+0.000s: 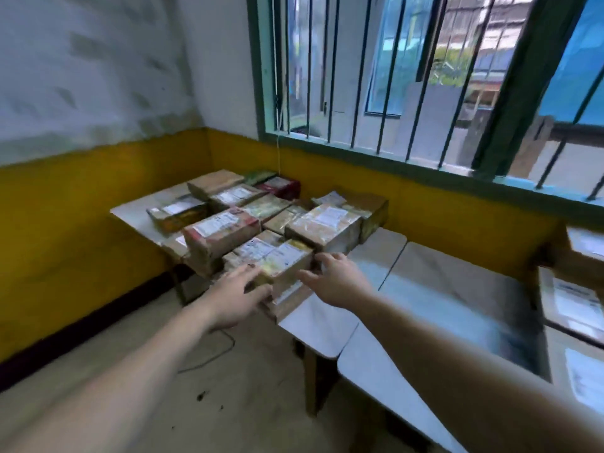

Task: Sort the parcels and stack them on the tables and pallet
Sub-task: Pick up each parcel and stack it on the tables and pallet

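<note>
You are gripping a taped brown cardboard parcel (277,261) with white labels between your left hand (237,297) and right hand (336,282), at the table's (322,325) near edge.

Two hands (238,295), about twelve parcels (222,230), three tables (457,289)

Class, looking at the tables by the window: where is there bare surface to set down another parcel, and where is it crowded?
Free: the white tabletop between the parcel cluster and the boxes at the right edge, and the near-left strip of the corner table. Crowded: the corner table's middle, where both hands reach the nearest parcel.
</note>
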